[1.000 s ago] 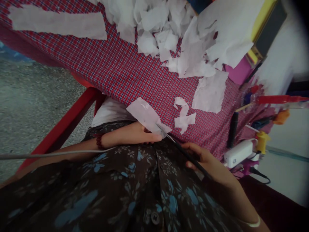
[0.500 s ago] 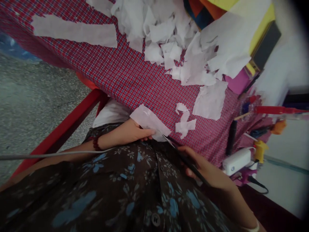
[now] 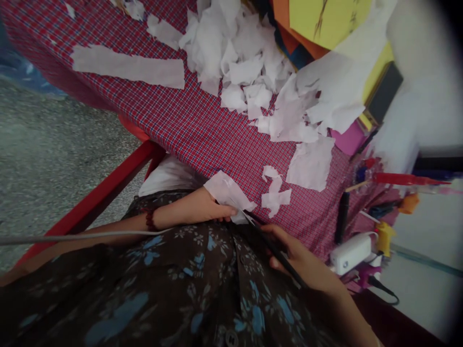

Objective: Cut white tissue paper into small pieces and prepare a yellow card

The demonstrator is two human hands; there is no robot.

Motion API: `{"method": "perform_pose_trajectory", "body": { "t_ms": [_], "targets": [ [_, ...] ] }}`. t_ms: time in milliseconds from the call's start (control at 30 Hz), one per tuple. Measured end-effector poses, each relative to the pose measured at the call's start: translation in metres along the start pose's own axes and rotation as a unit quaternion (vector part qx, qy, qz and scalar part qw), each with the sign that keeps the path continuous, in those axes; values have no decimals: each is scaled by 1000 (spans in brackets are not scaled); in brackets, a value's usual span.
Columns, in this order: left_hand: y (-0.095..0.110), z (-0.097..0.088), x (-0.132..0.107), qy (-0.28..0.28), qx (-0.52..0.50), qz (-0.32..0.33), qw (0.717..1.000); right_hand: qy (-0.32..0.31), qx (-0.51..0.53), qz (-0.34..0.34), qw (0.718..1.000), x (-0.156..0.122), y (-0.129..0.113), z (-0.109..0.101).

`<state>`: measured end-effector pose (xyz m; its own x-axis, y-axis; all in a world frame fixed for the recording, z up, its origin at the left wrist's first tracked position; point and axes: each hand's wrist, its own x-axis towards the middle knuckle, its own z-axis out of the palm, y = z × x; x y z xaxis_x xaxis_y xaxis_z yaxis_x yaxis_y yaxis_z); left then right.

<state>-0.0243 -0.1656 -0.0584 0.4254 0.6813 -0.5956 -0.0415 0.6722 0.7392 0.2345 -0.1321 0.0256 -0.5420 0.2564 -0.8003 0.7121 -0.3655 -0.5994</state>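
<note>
My left hand (image 3: 213, 208) pinches a piece of thin white paper (image 3: 227, 187) between thumb and fingers at the table's near edge, just above my lap. My right hand (image 3: 296, 255) is wrapped round dark-handled scissors (image 3: 273, 245). Their metal blades meet the right end of the paper, close to my left thumb. How far the blades are apart is too small to tell. On the cloth just beyond lie a curled paper scrap (image 3: 275, 193) and a squarish paper piece (image 3: 311, 163).
A heap of torn white paper (image 3: 213, 43) and a long paper strip (image 3: 130, 66) lie on the red checked tablecloth (image 3: 159, 111). Yellow sheets (image 3: 325, 24) are at the back. To the right are a red pen (image 3: 401, 179) and a white device (image 3: 352, 253). A cable (image 3: 90, 236) crosses my left forearm.
The scissors' blades reach further left into the paper, closer to my left thumb, and the paper is more bent. The whole view has shifted slightly, showing more of the table's far side.
</note>
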Motion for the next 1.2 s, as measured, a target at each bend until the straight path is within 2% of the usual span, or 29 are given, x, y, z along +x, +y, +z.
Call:
{"method": "perform_pose_trajectory", "body": {
  "t_ms": [133,300,433,600,833,1033,1200],
  "targets": [
    [-4,0,2,-7,0,-10,1000,32,31,30,999,1,11,3],
    [-3,-5,-4,2,-9,-9,1000,51,49,31,997,2,15,5],
    [-1,-11,-10,47,-45,-6,998,39,34,22,998,2,15,4],
    [8,-11,-15,122,-35,-37,991,8,0,4,1000,1,13,3],
    [3,-12,-16,71,9,9,997,-17,-25,-19,999,2,3,2],
    [6,-10,-13,14,-17,1,1000,-13,-17,-18,1000,9,-9,5],
    [8,-9,-9,4,-43,0,999,-2,28,-22,999,14,-13,8]
  ]
}}
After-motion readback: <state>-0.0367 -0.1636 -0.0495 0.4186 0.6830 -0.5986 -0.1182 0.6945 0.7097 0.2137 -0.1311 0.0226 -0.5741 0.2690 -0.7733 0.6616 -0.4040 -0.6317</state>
